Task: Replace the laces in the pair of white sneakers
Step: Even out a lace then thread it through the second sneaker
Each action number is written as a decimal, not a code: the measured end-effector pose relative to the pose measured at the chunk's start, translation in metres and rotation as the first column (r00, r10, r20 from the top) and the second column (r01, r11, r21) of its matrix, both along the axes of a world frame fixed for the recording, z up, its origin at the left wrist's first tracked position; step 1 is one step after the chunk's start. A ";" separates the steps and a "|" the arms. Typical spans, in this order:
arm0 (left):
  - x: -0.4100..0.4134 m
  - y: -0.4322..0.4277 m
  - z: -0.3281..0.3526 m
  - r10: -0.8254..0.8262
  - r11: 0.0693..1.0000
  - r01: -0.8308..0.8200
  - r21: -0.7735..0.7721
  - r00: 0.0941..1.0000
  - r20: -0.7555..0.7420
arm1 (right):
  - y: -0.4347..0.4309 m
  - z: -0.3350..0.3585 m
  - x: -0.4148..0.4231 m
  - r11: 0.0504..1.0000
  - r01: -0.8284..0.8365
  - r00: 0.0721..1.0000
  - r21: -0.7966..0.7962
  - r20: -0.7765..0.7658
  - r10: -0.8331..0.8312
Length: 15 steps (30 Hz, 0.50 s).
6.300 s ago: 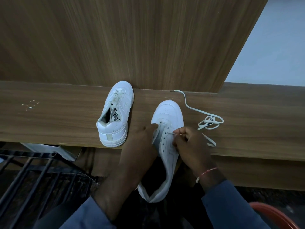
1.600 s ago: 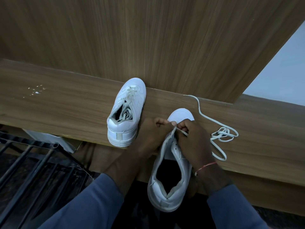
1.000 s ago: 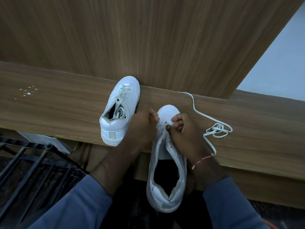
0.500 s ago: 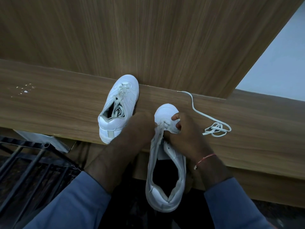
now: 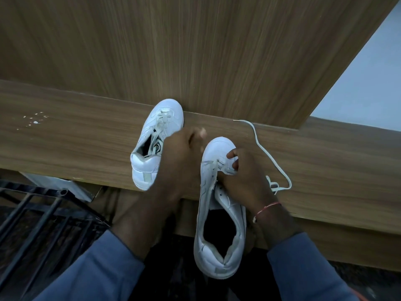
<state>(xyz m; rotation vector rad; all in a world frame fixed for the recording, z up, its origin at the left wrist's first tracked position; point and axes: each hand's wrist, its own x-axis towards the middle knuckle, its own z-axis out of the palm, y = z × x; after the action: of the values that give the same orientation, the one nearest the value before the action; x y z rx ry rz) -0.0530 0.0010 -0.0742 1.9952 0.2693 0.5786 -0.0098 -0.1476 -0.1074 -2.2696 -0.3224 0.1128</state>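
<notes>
The near sneaker [image 5: 219,213] is white, with its tongue exposed and most eyelets empty; only a short strand crosses the front eyelets. Its toe rests on the wooden ledge [image 5: 76,144] and its heel overhangs the ledge edge toward you. The far sneaker [image 5: 156,144] is white and fully laced, with its toe against the upright wooden panel [image 5: 195,51] and its heel at the ledge edge. The loose lace [image 5: 264,151] is white and flat; its tip lies at the foot of the panel, and it trails down to a small coil just beside your right wrist, which wears a red thread bracelet [image 5: 268,208]. Compared with half a second ago, your left hand [image 5: 180,161] has come off the left flank of the near sneaker and risen; it now sits between the two sneakers and covers part of the far sneaker's heel side. It is motion-blurred, so you cannot tell whether it grasps anything. Your right hand [image 5: 245,179] remains on the near sneaker, grasping the upper at the front eyelets with thumb and curled fingers. The toe of the near sneaker projects beyond your right thumb, and its open collar lies below both wrists.
</notes>
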 end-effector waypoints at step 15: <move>-0.005 0.001 0.051 -0.235 0.755 0.367 -0.544 0.925 0.299 | -0.004 -0.005 -0.001 0.999 -0.036 0.998 0.005 0.056 0.035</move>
<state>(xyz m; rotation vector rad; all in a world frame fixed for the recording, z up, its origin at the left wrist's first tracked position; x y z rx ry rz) -0.0583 0.0016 -0.0234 1.3111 -0.0190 0.4231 -0.0108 -0.1517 -0.1124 -2.2651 -0.3920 0.0670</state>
